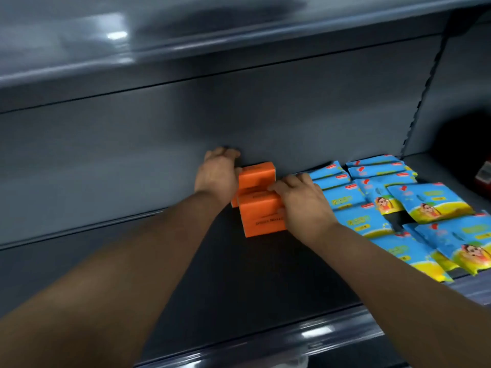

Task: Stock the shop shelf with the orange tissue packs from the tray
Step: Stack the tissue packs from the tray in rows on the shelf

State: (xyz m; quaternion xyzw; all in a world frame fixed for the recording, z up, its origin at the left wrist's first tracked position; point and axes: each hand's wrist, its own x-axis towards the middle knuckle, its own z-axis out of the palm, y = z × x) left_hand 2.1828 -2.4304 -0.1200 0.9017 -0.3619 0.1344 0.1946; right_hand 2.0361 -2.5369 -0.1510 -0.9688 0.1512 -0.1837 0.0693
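Both arms are stretched deep into the dark grey shelf (265, 282), and there are two orange packs on it, set one behind the other close to the back panel (132, 160). The right hand (300, 205) is on the front orange tissue pack (261, 217): fingers curled over its top edge, thumb pressed into its right side, a firm pinch. The left hand (218, 173) sits against the left side of the rear orange tissue pack (256, 174), thumb touching its edge and fingers bent towards the panel. I cannot tell whether it actually clasps the pack. The two packs are touching, with the front one slightly to the right. Just beside the right hand, overlapping blue snack packets (372, 208) fill the shelf's right end. Beyond them at the far right is a blurred red item (483, 173). The upper shelf (186, 35) hangs overhead.
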